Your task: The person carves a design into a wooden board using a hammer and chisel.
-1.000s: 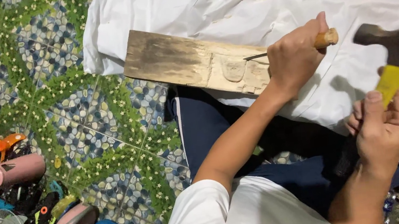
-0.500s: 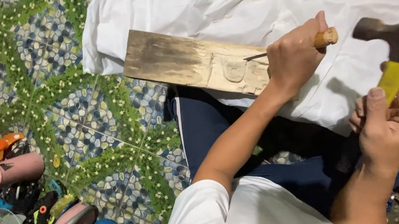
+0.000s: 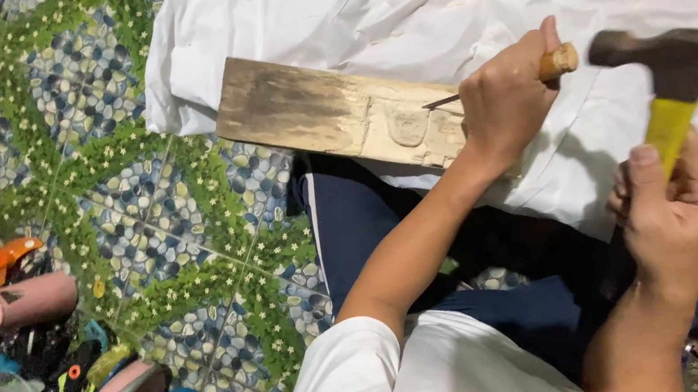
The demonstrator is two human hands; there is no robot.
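Left grip (image 3: 506, 103) clenched, right grip (image 3: 675, 211) fisted, raised.

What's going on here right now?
A person sits on a patterned pebble-tile floor. The left hand grips a wooden-handled chisel, tip on a carved oval in a weathered wooden plank. The right hand holds a yellow-handled dark-headed hammer beside the chisel's butt.

A single head-worn camera looks steeply down from close above the person's own lap. The view is turned sideways, so the arms enter from the lower edge and reach upward. It takes in the wooden plank (image 3: 339, 116), the white cloth (image 3: 449, 3) beneath it and the pebble-patterned floor (image 3: 94, 167) at left.
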